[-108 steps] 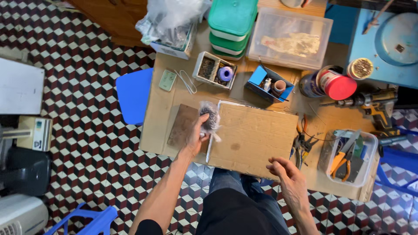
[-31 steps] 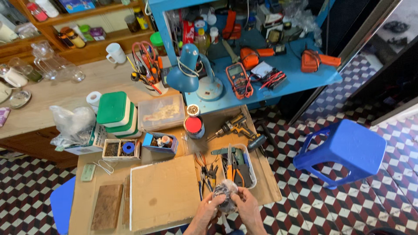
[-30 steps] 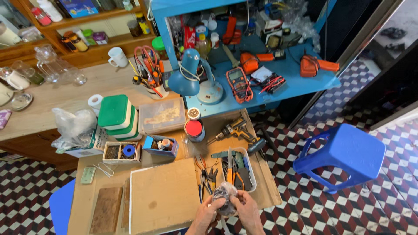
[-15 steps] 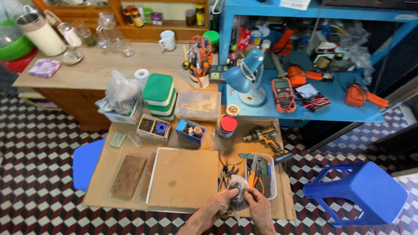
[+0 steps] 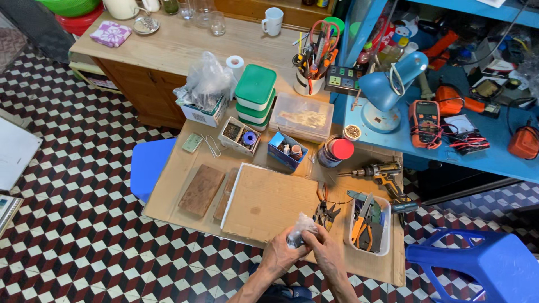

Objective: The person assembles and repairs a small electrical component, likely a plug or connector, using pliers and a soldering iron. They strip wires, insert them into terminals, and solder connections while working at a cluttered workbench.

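Observation:
Both my hands meet at the near edge of a low wooden table (image 5: 185, 168). My left hand (image 5: 281, 252) and my right hand (image 5: 327, 249) together pinch a small clear plastic bag (image 5: 299, 229) with something dark inside. The bag is held just above the near right corner of a bare cardboard-coloured board (image 5: 269, 202). Pliers (image 5: 324, 212) lie on the table right beside my right hand. A clear tray of hand tools (image 5: 369, 224) stands to the right of it.
A cordless drill (image 5: 382, 173), a red-lidded can (image 5: 336, 151), small parts boxes (image 5: 241, 134), green-lidded stacked containers (image 5: 254, 95) and a brown slab (image 5: 202, 189) fill the table. A blue lamp (image 5: 387, 90) and meters sit on the blue bench. Blue stools (image 5: 483, 264) flank the table.
The view has swung from straight down to a wider look at the workshop. My hands left the board's edges and came together on the small bag, staying there for the last second.

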A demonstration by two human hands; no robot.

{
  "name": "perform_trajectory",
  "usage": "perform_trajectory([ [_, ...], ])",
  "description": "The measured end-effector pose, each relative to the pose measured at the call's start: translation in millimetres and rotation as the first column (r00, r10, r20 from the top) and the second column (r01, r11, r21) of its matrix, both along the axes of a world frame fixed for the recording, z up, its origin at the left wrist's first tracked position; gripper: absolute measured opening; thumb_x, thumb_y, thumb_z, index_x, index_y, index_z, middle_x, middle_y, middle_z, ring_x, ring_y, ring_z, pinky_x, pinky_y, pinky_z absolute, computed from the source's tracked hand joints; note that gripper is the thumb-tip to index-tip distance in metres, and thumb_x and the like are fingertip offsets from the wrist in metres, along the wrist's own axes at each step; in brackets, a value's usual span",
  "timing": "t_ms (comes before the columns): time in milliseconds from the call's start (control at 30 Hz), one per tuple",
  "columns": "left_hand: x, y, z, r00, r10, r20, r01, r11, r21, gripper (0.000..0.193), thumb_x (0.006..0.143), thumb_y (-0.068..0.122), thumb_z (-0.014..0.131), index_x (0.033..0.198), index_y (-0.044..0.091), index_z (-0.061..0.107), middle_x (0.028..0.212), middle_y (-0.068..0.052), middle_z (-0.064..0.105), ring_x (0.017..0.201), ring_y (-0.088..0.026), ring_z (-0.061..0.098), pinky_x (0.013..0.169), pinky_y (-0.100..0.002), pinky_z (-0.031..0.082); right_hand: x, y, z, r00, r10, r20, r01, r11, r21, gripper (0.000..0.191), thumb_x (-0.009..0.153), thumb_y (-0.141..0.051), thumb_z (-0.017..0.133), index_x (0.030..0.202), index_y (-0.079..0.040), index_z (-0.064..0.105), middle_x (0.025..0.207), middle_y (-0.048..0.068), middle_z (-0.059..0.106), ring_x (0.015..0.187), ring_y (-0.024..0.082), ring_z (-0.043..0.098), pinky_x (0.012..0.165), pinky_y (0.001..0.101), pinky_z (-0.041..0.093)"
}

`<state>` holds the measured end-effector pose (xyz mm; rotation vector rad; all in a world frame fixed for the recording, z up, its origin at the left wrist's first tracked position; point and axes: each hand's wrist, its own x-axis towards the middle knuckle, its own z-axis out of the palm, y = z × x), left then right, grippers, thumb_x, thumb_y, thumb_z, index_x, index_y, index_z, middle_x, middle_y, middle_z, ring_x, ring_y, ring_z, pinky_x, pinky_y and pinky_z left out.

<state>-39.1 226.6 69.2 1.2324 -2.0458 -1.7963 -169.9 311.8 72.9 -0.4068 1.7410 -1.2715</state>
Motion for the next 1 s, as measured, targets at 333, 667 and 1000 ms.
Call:
perform_trajectory([
  [333,38.4,-77.1,-13.1,0.924,0.344,0.168,-0.321,0.935,-0.153,0.078,0.072,0.052,0.079,0.133,0.008,0.06,0.114,-0.019,0.073,0.106,-0.035,0.071,0.091,-0.043,0.056,-5.0,-48.6,-25.0,0.998,0.008,0.066,-0.013,0.997,0.075,0.071,0.089,-0.039,0.069,0.144,0.002,0.053,0.13,0.022,0.067,0.116,0.024,0.067,0.102,0.0363,0.052],
  [667,46.7,-199.2,-4.3,0.77,0.544,0.333,-0.423,0.826,-0.371,0.08,0.073,0.054,0.08,0.132,0.004,0.061,0.121,-0.023,0.069,0.113,-0.039,0.067,0.095,-0.048,0.053,-52.4,-107.7,-40.5,0.986,0.145,0.077,-0.157,0.971,0.178,0.069,0.09,-0.039,0.066,0.143,0.003,0.052,0.132,0.019,0.064,0.113,0.026,0.07,0.1,0.0374,0.054],
  [1000,-2.1,-279.3,-9.9,0.911,0.386,0.142,-0.293,0.852,-0.434,0.059,0.084,0.04,0.075,0.129,0.004,0.064,0.124,-0.017,0.068,0.117,-0.033,0.065,0.096,-0.044,0.052,-88.1,-169.7,-56.7,0.992,0.125,0.036,-0.129,0.982,0.137,0.063,0.092,-0.032,0.066,0.143,0.003,0.052,0.126,0.017,0.07,0.105,0.025,0.071,0.093,0.0367,0.055],
])
